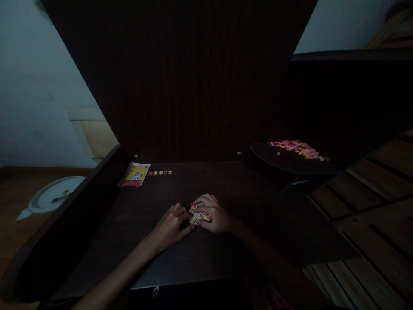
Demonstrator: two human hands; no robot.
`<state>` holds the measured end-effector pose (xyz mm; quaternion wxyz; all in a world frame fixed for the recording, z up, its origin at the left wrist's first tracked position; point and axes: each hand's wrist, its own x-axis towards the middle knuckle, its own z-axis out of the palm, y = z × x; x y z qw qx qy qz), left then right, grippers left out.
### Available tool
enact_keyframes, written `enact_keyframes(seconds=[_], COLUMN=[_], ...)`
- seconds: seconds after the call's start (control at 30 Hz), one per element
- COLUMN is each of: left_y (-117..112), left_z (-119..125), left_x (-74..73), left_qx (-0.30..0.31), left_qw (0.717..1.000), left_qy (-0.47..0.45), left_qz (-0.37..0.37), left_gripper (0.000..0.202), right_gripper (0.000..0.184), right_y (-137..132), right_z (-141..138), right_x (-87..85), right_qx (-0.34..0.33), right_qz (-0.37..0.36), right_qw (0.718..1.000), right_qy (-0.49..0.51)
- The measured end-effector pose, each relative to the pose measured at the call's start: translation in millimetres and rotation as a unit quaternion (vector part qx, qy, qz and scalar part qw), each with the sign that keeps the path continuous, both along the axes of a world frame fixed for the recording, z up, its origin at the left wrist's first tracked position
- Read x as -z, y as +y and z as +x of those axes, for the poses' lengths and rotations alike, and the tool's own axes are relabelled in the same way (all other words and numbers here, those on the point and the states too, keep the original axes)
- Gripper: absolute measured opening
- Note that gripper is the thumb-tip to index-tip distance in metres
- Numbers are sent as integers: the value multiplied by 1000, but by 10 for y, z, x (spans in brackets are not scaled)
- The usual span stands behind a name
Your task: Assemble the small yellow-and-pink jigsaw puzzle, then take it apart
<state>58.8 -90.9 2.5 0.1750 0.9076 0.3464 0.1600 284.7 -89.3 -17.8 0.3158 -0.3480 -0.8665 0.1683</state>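
A small heap of jigsaw puzzle pieces (195, 218), pink, yellow and pale, lies on the dark wooden desktop between my hands. My left hand (174, 224) rests at the heap's left edge, its fingers bent and its thumb held apart, with nothing visible in it. Over the right side curls my right hand (217, 215), with pieces enclosed between its thumb and fingers. Farther back, a short row of puzzle pieces (160, 172) runs rightward from a picture card (134, 175) showing a white animal on yellow and red.
On a rounded side shelf (274, 160) at the right sits a spread of small pink, red and yellow pieces (298, 147). A raised wooden side panel (69, 219) bounds the desk on the left, and a tall dark back panel (187, 86) stands behind. A white round lid or basin (41, 199) is on the floor.
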Motion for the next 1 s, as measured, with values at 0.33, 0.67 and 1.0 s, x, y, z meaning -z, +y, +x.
enact_keyframes(seconds=[0.33,0.67,1.0], left_y=[-5,77,558], left_z=[-85,-276,-786], left_x=[-18,-91,-167], left_qx=[-8,-56,-221], left_qw=[998,992,971], left_qy=[-28,-82,-44], left_qz=[-61,-80,-83], left_gripper=[9,13,36], right_gripper=[32,33,30], right_y=[14,-1,5], right_z=[-2,7,10], right_x=[13,-24,2], right_qx=[0,1,-4], right_qz=[-6,-22,-11], right_qw=[1000,1000,1000], right_qy=[-6,-18,-8])
